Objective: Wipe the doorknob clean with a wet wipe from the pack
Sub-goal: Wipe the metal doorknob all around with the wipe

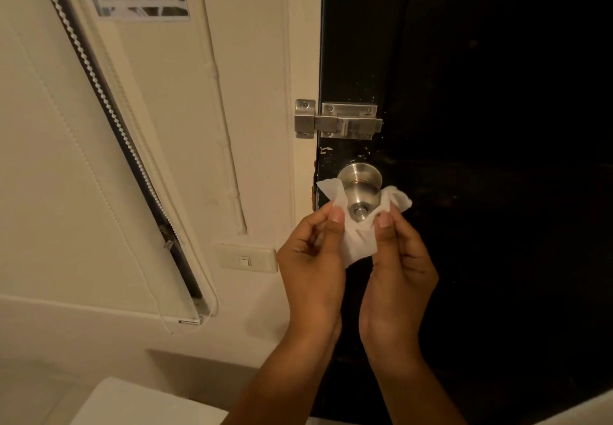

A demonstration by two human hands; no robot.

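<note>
A round brushed-metal doorknob [361,189] sticks out of the dark door [497,126] near its left edge. A white wet wipe [360,242] is slung under the knob, its two ends rising on either side. My left hand [311,259] pinches the wipe's left end between thumb and fingers. My right hand [401,265] pinches the right end the same way. The wipe touches the knob's underside and sides; the knob's face and its centre button stay uncovered. No wipe pack is in view.
A metal slide bolt [338,121] sits just above the knob, bridging door and frame. A cream light switch [247,259] is on the wall left of my hands. A window blind [126,146] with cords hangs further left. A white surface [132,404] lies below.
</note>
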